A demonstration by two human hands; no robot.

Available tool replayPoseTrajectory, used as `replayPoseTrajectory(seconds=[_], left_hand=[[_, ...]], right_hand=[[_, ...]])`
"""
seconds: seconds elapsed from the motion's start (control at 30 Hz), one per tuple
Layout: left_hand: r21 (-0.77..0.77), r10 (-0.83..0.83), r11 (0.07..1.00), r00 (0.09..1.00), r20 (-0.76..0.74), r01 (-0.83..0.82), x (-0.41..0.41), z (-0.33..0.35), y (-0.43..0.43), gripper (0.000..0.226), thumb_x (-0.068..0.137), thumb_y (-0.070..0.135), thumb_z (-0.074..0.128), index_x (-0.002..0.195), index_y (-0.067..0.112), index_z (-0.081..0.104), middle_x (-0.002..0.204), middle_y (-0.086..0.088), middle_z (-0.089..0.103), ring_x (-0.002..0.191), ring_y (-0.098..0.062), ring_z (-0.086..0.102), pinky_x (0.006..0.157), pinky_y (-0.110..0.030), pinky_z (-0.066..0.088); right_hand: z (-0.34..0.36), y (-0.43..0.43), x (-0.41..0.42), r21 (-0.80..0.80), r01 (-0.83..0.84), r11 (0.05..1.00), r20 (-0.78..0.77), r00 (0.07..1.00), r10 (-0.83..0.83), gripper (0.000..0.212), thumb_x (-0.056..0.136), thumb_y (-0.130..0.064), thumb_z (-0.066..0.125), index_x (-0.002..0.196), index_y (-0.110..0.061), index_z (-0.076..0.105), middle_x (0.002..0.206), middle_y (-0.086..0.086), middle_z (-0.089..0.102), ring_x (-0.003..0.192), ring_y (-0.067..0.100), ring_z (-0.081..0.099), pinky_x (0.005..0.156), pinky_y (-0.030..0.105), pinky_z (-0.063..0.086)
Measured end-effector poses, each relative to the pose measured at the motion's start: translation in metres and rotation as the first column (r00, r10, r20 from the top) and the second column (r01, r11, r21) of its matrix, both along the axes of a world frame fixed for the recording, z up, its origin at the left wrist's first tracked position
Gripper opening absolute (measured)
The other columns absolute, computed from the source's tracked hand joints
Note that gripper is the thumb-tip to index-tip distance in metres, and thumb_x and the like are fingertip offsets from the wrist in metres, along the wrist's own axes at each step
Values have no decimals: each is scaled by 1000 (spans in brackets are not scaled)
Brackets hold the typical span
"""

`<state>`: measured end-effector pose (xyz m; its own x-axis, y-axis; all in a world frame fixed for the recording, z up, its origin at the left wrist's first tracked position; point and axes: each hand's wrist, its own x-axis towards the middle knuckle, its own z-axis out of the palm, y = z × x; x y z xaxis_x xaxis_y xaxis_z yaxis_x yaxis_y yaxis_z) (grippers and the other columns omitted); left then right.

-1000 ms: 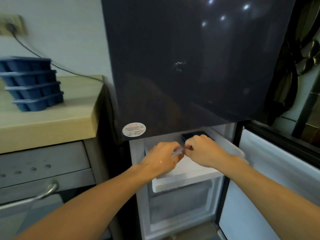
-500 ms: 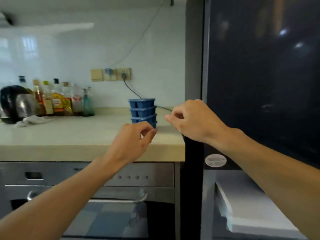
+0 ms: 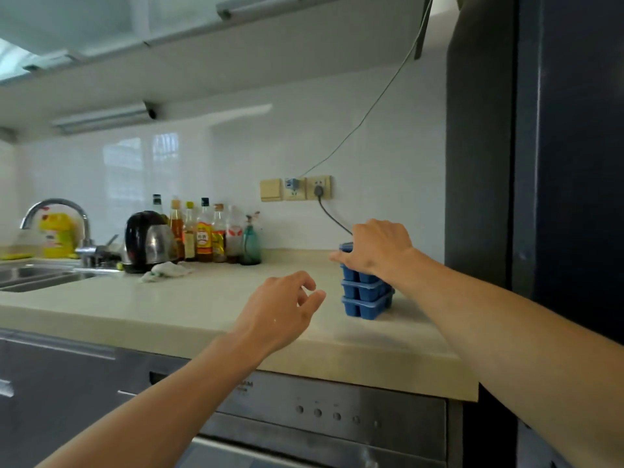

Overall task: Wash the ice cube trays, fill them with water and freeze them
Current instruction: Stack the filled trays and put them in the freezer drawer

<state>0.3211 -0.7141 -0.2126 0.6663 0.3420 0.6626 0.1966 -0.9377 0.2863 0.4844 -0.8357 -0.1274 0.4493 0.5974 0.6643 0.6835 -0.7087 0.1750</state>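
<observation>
A stack of blue ice cube trays (image 3: pixel 366 297) stands on the beige countertop (image 3: pixel 189 309), close to the dark fridge (image 3: pixel 567 163). My right hand (image 3: pixel 376 248) lies over the top tray of the stack, fingers curled down around its near edge. Most of that top tray is hidden under the hand. My left hand (image 3: pixel 283 309) hovers above the counter just left of the stack, fingers loosely spread, holding nothing.
A sink (image 3: pixel 37 275) with a curved tap (image 3: pixel 55 214) is at far left. A kettle (image 3: pixel 148 243), several bottles (image 3: pixel 206 231) and a crumpled cloth (image 3: pixel 167 270) stand along the wall. An oven (image 3: pixel 324 413) sits under the counter. A cable (image 3: pixel 332 217) hangs from the wall socket.
My hands left the open freezer drawer and rose to the counter. My view swung up and left. My right hand has come down on the top tray of the stack.
</observation>
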Motion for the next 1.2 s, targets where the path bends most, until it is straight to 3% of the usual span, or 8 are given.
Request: replayPoseTrajectory(seconds=[0.17,0.33,0.5,0.63,0.8,1.0,1.07,1.2], left_hand=[[35,-12,999,999,-30,13,25,0,-4,36,95,60,49,119,34,60,84,22,62,78,-1,58,70,-27,46],[9,-18,1000,999,-42,18,43,2,-11,53,92,68,49,132,34,51,117,15,65,98,-10,64,84,-34,53],[-55,-64,996,998,10,65,59,8,-21,79,87,71,56,150,28,33,148,3,45,120,-19,58,95,-38,49],[-104,-87,990,995,49,91,82,20,-30,89,83,67,65,153,23,29,157,-1,30,133,-22,48,98,-37,44],[-141,-121,982,992,23,123,110,28,-42,75,85,59,69,145,23,45,149,-4,42,129,-25,50,90,-30,40],[-88,-123,986,971,206,144,113,24,-50,20,91,33,70,104,17,73,103,-1,69,87,-13,59,64,-22,36],[-66,-134,985,950,283,158,104,23,-56,12,91,32,70,95,20,74,93,5,68,85,-12,61,64,-18,37],[-21,-178,978,884,432,208,77,16,-77,14,90,33,72,98,22,74,93,10,69,85,-6,60,72,-17,43]], right_hand=[[-3,4,6,35,5,999,-98,995,-2,50,86,-66,60,68,-24,39,69,-4,43,62,19,44,58,34,32],[-5,-13,14,147,-39,988,-194,979,67,37,85,-50,66,73,-20,47,77,-2,49,66,21,49,51,31,27],[-7,-42,21,255,-72,964,-172,978,118,33,86,-48,62,74,-19,51,80,-2,51,71,23,53,54,33,32],[-9,-65,21,343,-108,933,-178,968,177,32,81,-48,63,80,-17,61,83,-2,57,70,19,55,54,31,39],[-5,-96,15,399,-146,905,-198,950,241,35,73,-56,57,86,-24,65,90,-5,61,80,18,58,66,35,44],[-10,-138,-4,477,-229,849,-178,920,348,30,75,-52,58,83,-24,66,86,-7,65,79,13,60,69,35,52],[-14,-153,-14,507,-254,823,-166,909,383,27,77,-51,60,81,-25,66,82,-9,65,77,12,61,67,36,53],[-26,-184,-38,550,-306,777,-145,882,449,22,79,-49,61,83,-28,66,80,-12,65,75,12,63,67,35,58]])
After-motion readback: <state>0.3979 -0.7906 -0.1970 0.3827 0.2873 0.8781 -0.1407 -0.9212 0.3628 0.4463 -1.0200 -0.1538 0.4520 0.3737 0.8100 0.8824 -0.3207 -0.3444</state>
